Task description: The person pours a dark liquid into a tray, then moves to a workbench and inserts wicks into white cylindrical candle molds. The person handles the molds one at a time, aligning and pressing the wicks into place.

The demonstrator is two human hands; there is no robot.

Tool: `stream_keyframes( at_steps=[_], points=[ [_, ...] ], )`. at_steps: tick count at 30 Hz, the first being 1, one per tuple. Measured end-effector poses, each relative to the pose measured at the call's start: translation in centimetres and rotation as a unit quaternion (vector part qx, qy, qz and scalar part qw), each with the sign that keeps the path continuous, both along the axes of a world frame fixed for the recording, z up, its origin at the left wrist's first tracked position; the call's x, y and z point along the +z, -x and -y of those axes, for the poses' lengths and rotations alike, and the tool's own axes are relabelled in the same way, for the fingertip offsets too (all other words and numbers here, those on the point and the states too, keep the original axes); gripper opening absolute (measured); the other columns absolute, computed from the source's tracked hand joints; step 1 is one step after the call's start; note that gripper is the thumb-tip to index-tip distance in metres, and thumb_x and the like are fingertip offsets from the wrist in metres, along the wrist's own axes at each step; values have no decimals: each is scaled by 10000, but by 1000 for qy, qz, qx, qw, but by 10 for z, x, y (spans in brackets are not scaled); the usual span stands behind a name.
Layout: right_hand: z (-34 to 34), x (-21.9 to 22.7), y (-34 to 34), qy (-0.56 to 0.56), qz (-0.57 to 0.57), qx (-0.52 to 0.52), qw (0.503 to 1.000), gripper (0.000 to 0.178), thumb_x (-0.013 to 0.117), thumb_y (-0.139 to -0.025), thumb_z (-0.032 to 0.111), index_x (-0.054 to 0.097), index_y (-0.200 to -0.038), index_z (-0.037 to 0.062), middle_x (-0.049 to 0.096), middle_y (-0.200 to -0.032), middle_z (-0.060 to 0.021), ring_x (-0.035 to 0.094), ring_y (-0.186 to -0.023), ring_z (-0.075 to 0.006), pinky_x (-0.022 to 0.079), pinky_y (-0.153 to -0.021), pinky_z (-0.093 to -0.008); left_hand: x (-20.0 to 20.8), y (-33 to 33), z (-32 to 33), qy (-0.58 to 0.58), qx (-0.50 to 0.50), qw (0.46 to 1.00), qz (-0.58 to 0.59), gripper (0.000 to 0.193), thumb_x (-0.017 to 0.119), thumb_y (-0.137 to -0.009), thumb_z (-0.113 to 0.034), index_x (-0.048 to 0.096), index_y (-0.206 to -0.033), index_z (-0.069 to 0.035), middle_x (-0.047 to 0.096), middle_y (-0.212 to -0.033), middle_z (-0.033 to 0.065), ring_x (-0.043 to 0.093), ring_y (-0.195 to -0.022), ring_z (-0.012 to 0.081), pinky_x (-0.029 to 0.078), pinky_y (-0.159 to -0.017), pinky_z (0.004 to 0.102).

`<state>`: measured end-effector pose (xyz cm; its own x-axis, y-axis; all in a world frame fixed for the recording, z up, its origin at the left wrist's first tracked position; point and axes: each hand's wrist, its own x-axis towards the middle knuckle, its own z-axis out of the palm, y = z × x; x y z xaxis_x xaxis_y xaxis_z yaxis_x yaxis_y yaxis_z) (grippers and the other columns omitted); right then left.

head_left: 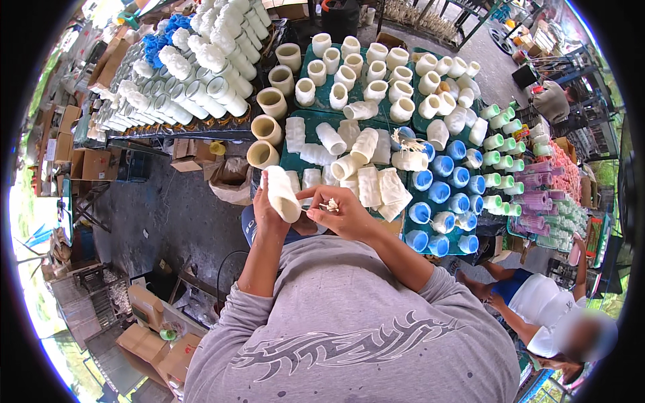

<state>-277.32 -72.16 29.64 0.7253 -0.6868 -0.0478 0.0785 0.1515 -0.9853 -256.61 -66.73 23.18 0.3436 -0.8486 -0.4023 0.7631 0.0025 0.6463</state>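
A smooth white hollow cylinder (282, 195) is tilted in my left hand (266, 213), its wide end toward me. My fingers wrap around its left side. Close to that lower end is my right hand (346, 213), closed with thumb and fingertips near the cylinder's rim. A small bunch of off-white strands (330, 205) sticks out between its fingers. Just beyond my hands, white textured cylinders (365, 146) lie on their sides on a green tabletop (290, 161). Whatever my right fingertips pinch at the rim is too small to make out.
A column of larger cream cylinders (271, 102) stands along the table's left edge. Blue-topped cylinders (439, 191) and green ones (497, 142) stand to the right. Stacked white cylinders (227, 96) fill the far-left table. Another person (537, 302) sits at the lower right. Cardboard boxes (144, 342) lie lower left.
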Motion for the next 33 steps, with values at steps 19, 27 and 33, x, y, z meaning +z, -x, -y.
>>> stream_keyframes(
  at_steps=[19, 27, 33],
  points=[
    [160, -110, -63, 226, -471, -187, 832, 512, 741, -904, 515, 752, -1047, 23, 768, -1012, -240, 740, -1004, -429, 585, -854, -538, 22, -8, -6, -141, -125, 965, 184, 632, 594, -1083, -444, 423, -1577, -89, 452, -1533, 60, 494, -1373, 243, 408, -1076, 446],
    [222, -111, -40, 229, -543, -14, 808, 496, 729, -902, 537, 792, -1091, 83, 777, -1154, -181, 742, -1094, -375, 590, -918, -516, 26, -28, -24, -140, -79, 963, 216, 432, 569, -1107, -362, 534, -1456, -110, 557, -1408, 31, 570, -1293, 204, 439, -1033, 412],
    [248, -103, 47, 230, -589, -44, 774, 448, 718, -924, 452, 756, -991, 11, 783, -863, -161, 773, -922, -333, 578, -850, -488, 16, -41, -27, -162, -55, 964, 202, 376, 580, -1098, -362, 576, -1388, -124, 587, -1385, 25, 609, -1251, 210, 453, -1000, 407]
  ],
)
